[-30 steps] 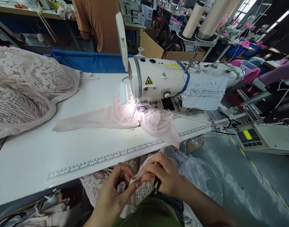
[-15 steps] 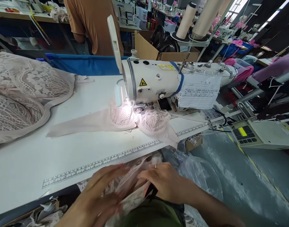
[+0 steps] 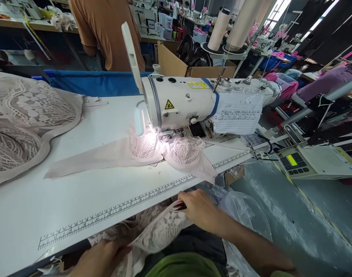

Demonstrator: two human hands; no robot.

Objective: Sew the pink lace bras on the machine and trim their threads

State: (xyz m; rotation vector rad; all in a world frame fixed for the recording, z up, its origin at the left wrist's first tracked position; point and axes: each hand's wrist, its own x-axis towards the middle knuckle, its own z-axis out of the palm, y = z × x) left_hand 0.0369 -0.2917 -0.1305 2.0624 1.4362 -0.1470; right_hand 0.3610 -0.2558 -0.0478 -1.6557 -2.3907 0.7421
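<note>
My right hand [image 3: 200, 209] grips the upper edge of a pale pink lace piece [image 3: 158, 231] just below the table's front edge, with a small dark tool between its fingers. My left hand [image 3: 99, 259] holds the lower left part of the same lace, low in my lap. Another lace bra piece [image 3: 176, 150] lies under the presser foot of the white sewing machine [image 3: 187, 102], lit by the machine's lamp.
A heap of lace garments [image 3: 23, 119] lies at the table's left. A printed ruler strip [image 3: 121, 209] runs along the white table [image 3: 63, 200]. A control box [image 3: 308, 161] stands right. A person in an orange shirt [image 3: 107, 30] stands behind. Clear plastic bag [image 3: 245, 215] hangs at my right.
My hands have spread apart. The left hand dropped down and left with the lace, and the right hand rose toward the table edge. The view shifted slightly right.
</note>
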